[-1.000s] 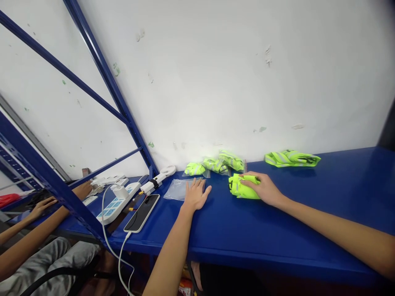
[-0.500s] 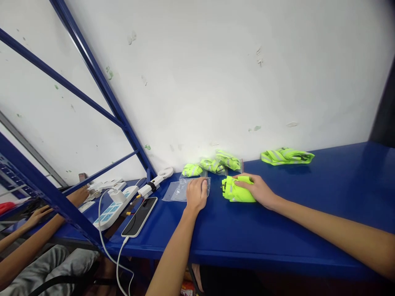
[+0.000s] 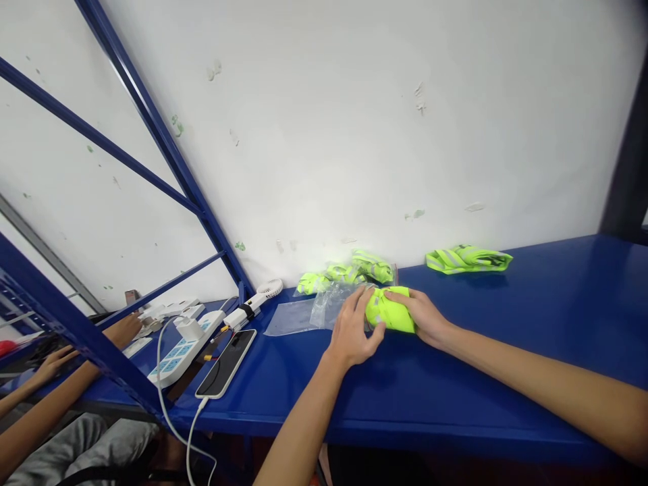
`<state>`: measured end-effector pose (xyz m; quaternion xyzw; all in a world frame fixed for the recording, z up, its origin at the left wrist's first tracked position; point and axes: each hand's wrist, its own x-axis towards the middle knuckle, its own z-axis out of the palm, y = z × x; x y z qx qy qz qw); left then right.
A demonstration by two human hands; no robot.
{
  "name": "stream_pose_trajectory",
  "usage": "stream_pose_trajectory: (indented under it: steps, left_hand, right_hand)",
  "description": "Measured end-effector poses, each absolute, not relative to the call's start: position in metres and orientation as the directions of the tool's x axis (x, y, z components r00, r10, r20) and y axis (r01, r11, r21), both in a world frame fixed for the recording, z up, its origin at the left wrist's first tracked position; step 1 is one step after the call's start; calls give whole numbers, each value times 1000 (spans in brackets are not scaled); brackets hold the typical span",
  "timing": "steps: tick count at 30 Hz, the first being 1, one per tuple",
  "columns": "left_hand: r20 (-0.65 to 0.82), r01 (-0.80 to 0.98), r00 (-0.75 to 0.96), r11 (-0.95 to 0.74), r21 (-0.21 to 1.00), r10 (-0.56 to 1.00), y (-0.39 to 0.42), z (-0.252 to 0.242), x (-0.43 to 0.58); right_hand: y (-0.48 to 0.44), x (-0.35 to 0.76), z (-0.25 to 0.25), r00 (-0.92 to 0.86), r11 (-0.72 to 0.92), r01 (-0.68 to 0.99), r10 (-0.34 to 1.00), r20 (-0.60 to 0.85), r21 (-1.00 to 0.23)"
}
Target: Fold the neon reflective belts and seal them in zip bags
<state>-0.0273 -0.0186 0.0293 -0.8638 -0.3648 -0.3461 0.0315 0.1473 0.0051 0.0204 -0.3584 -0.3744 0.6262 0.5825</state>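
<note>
My right hand grips a folded neon-yellow vest with grey reflective stripes on the blue table. My left hand holds a clear plastic bag lifted off the table, its mouth right beside the vest's left end. Another clear bag lies flat to the left. Several bagged neon vests sit against the wall behind my hands. One loose folded vest lies farther right.
A phone on a white cable, a white power strip and a small white fan lie at the table's left. Blue rack beams cross the left side. Another person's arms work beyond them.
My left hand has picked one clear bag off the table and brought it right, up to the vest. My right hand has kept its hold on the vest and barely moved.
</note>
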Motion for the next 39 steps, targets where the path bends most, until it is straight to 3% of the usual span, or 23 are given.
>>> stream_pose_trajectory:
  steps: [4, 9, 16, 20, 28, 39]
  left_hand:
    - [490, 640, 666, -769, 13, 562, -21, 33, -31]
    - [479, 694, 673, -706, -143, 564, -14, 31, -36]
    - [546, 779, 561, -620, -94, 623, -5, 31, -45]
    - [530, 742, 613, -658, -130, 586, -3, 27, -44]
    - [549, 739, 611, -660, -137, 570, 3, 23, -33]
    - [663, 789, 509, -606, -105, 548, 9, 16, -6]
  right_hand:
    - [11, 154, 22, -23, -33, -454, 999, -26, -891]
    - [11, 158, 22, -66, -40, -417, 998, -14, -908]
    - [3, 155, 24, -105, 191, -135, 973, 205, -972]
    - [1, 151, 23, -66, 253, -104, 963, 260, -962]
    - [10, 149, 17, 1, 25, -346, 1000, 26, -938]
    - [16, 152, 17, 114, 34, -466, 993, -22, -884]
